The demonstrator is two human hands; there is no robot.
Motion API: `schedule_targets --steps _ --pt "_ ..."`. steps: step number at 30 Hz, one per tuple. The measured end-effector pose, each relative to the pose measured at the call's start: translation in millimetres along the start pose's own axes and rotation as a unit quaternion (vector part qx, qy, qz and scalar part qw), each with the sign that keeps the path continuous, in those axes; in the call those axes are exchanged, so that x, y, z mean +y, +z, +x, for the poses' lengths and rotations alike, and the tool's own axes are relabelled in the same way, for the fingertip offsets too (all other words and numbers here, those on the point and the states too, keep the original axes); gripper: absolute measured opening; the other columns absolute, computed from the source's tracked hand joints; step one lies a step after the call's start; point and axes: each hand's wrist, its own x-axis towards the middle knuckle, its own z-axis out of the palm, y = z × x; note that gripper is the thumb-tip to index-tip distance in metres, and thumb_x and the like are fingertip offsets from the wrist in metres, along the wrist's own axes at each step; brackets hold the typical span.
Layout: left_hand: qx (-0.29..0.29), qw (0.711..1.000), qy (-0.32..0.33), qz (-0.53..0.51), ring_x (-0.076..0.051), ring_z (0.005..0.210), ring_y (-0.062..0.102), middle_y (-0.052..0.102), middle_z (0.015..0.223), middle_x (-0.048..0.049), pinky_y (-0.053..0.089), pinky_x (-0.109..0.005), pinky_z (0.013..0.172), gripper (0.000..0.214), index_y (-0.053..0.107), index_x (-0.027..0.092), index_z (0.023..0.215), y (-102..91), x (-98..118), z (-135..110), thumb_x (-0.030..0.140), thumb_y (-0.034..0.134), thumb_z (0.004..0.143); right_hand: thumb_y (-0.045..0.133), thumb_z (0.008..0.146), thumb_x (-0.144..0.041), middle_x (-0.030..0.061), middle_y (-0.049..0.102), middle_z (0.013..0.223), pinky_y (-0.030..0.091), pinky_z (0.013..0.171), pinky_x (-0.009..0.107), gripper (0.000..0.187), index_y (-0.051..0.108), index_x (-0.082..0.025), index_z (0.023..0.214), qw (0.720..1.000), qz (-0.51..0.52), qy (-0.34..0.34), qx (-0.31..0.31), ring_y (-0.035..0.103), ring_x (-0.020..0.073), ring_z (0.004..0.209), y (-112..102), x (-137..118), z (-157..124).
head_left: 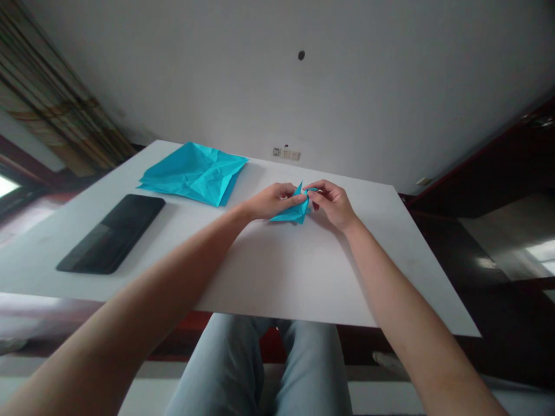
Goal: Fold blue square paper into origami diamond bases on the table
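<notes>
The left hand (273, 201) and the right hand (332, 203) had their fingers closed and pinching a folded blue paper piece (295, 212) between them, near the middle of the white table (281, 266); a creased blue paper sheet (194, 172) and a black tablet (110, 233) lay well to the left

Left hand (273, 201), right hand (332, 203), pinching folded blue paper (291, 214)
</notes>
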Motion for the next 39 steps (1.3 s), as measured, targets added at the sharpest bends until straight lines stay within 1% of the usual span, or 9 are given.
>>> schedule_targets --steps 5,8,12,20,23,26,29,34,39 --pt "0.008 0.999 0.041 0.014 -0.016 0.077 0.052 0.057 0.080 0.0005 0.045 -0.032 0.075 0.065 0.057 0.023 0.080 2.7 0 0 0.083 0.068 0.103 0.099 0.081 -0.088 -0.0035 0.066 0.073 0.047 0.060 0.029 0.066 0.077 -0.026 0.086 1.000 -0.009 0.012 0.020 0.053 0.0127 0.063 1 -1 1" --pt "0.029 0.998 0.052 0.028 -0.018 0.081 0.054 0.060 0.082 0.0000 0.046 -0.034 0.080 0.053 0.060 0.023 0.081 5.7 1 1 0.070 0.068 0.105 0.093 0.083 -0.093 -0.0040 0.061 0.071 0.045 0.061 0.029 0.070 0.073 -0.026 0.083 0.999 -0.023 0.018 0.022 0.051 0.0129 0.063 1 -2 2" --pt "0.060 0.996 0.051 0.046 -0.019 0.083 0.057 0.063 0.083 -0.0006 0.046 -0.035 0.083 0.044 0.063 0.023 0.082 8.7 1 2 0.061 0.071 0.104 0.093 0.082 -0.094 -0.0036 0.061 0.073 0.046 0.062 0.030 0.071 0.069 -0.026 0.083 1.000 -0.023 0.017 -0.003 0.051 0.0135 0.065 3 -6 1" --pt "0.072 0.993 0.057 0.069 -0.020 0.082 0.059 0.066 0.081 -0.0013 0.046 -0.035 0.082 0.042 0.065 0.024 0.080 14.9 -4 4 0.058 0.076 0.100 0.096 0.081 -0.091 -0.0034 0.064 0.076 0.045 0.060 0.032 0.068 0.071 -0.029 0.092 0.998 -0.047 0.003 0.044 0.051 0.0146 0.063 3 -1 1" --pt "0.079 0.993 0.047 0.072 -0.019 0.079 0.056 0.063 0.078 -0.0008 0.045 -0.035 0.080 0.045 0.063 0.023 0.076 16.5 -5 4 0.058 0.076 0.101 0.090 0.087 -0.092 -0.0022 0.066 0.079 0.044 0.060 0.032 0.067 0.073 -0.028 0.093 0.997 -0.044 -0.013 0.068 0.049 0.0135 0.063 4 -1 2" --pt "0.116 0.992 0.024 0.045 -0.017 0.074 0.049 0.056 0.073 0.0004 0.040 -0.034 0.073 0.053 0.059 0.023 0.072 15.4 -6 6 0.064 0.077 0.101 0.086 0.092 -0.092 -0.0002 0.071 0.090 0.043 0.060 0.032 0.066 0.074 -0.027 0.099 0.996 -0.019 -0.019 0.091 0.049 0.0119 0.063 2 -1 2" --pt "0.153 0.988 -0.006 -0.026 -0.016 0.071 0.046 0.053 0.071 0.0007 0.035 -0.033 0.067 0.061 0.058 0.023 0.071 11.1 -7 9 0.075 0.076 0.100 0.092 0.088 -0.090 -0.0011 0.070 0.093 0.043 0.061 0.031 0.067 0.074 -0.028 0.108 0.998 -0.002 -0.001 0.067 0.050 0.0118 0.066 -2 3 0" --pt "0.213 0.969 -0.045 -0.120 -0.015 0.071 0.051 0.060 0.072 -0.0002 0.041 -0.032 0.068 0.064 0.069 0.022 0.079 5.0 -11 11 0.084 0.083 0.091 0.116 0.063 -0.069 -0.0045 0.075 0.104 0.048 0.068 0.030 0.086 0.070 -0.032 0.125 0.999 0.003 0.043 -0.014 0.055 0.0116 0.071 -4 20 -1" --pt "0.173 0.977 -0.046 -0.114 -0.017 0.076 0.059 0.068 0.079 -0.0023 0.047 -0.032 0.071 0.061 0.075 0.021 0.082 10.4 -13 10 0.081 0.085 0.092 0.114 0.070 -0.066 -0.0036 0.085 0.104 0.055 0.077 0.033 0.083 0.068 -0.033 0.131 0.998 0.016 0.047 -0.036 0.070 0.0172 0.084 1 32 2"
